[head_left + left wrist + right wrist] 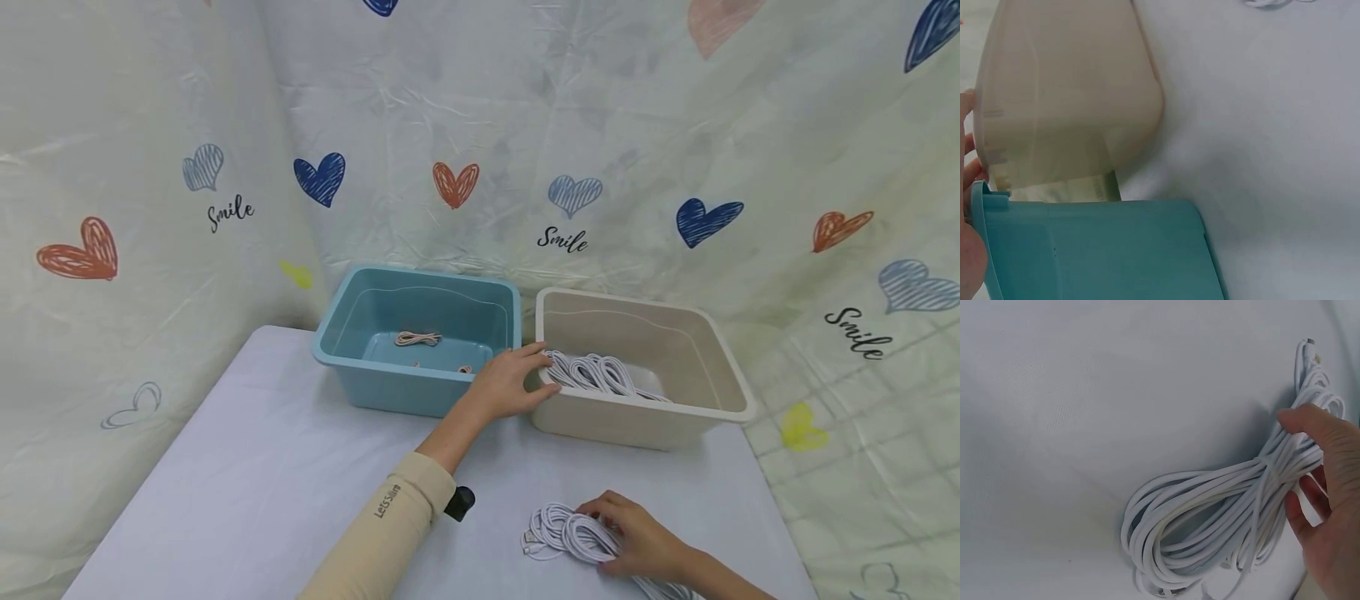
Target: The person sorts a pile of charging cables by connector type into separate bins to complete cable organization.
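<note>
My right hand [637, 537] grips a coiled bundle of white cable [1210, 519] over the front right of the table. In the right wrist view the thumb lies across the strands, loops fan out to the left, and a metal plug shows at the top end. My left hand [513, 382] reaches over the gap between two bins, fingers spread at the left rim of the beige bin [645, 425], its palm side beside the blue bin [397, 387]. White cable bundles [600, 373] lie inside the beige bin, close to the left fingertips.
Inside the blue bin lies a small pinkish cable bundle [417, 338], with bits of others partly hidden by the front wall. Both bins stand at the back of the white-covered table [225, 475]. A heart-patterned curtain [480, 108] hangs behind.
</note>
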